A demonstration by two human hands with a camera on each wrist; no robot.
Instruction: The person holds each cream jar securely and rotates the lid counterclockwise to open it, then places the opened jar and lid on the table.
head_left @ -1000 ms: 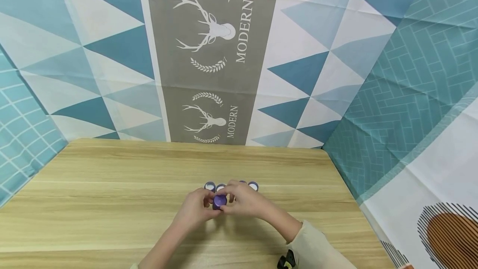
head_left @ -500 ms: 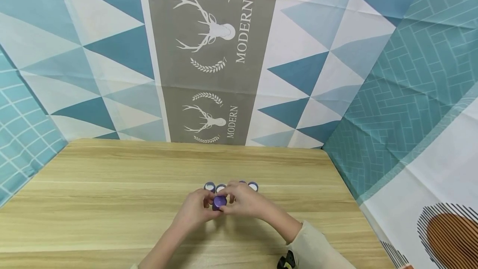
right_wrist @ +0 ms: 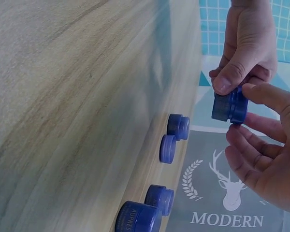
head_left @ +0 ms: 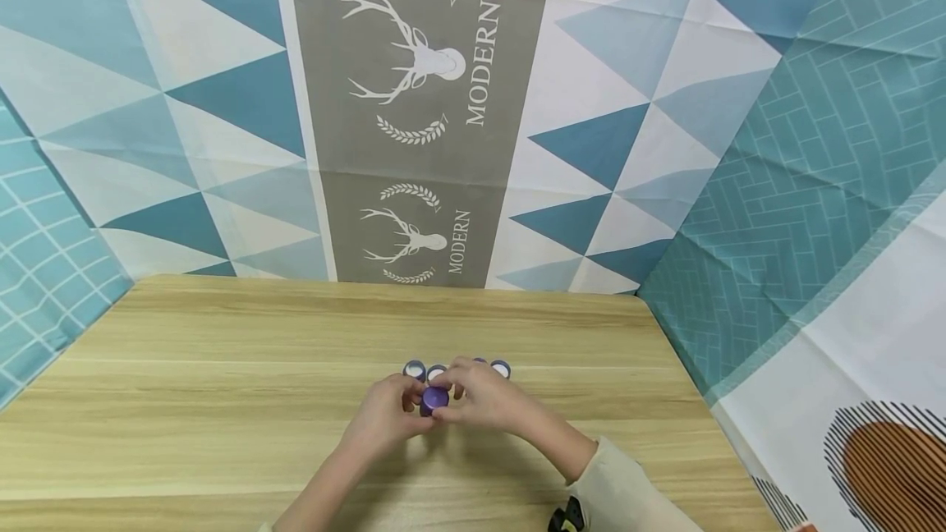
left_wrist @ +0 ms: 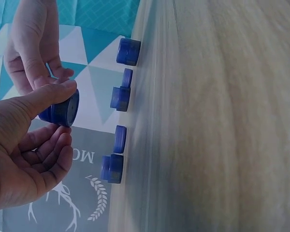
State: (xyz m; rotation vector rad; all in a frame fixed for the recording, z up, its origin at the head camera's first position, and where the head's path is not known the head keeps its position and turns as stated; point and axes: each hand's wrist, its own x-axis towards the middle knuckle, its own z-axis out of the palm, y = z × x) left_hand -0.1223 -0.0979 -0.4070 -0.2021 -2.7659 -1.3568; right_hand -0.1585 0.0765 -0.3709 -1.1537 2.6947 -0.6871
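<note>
The head view is bright and even, with faint, soft shadows on the tabletop (head_left: pixel 222 417) between the left hand (head_left: pixel 388 413), the right hand (head_left: pixel 480 399) and the near edge. Wide-lens stretching pulls the patterned cloth (head_left: pixel 591 39) outward at the corners. Both wrist views are dimmer and blue-tinted; a pale bluish sheen lies on the tabletop near its far edge, and the wood grain looks soft. Lettering on the front jar (right_wrist: pixel 137 217) stays legible.
</note>
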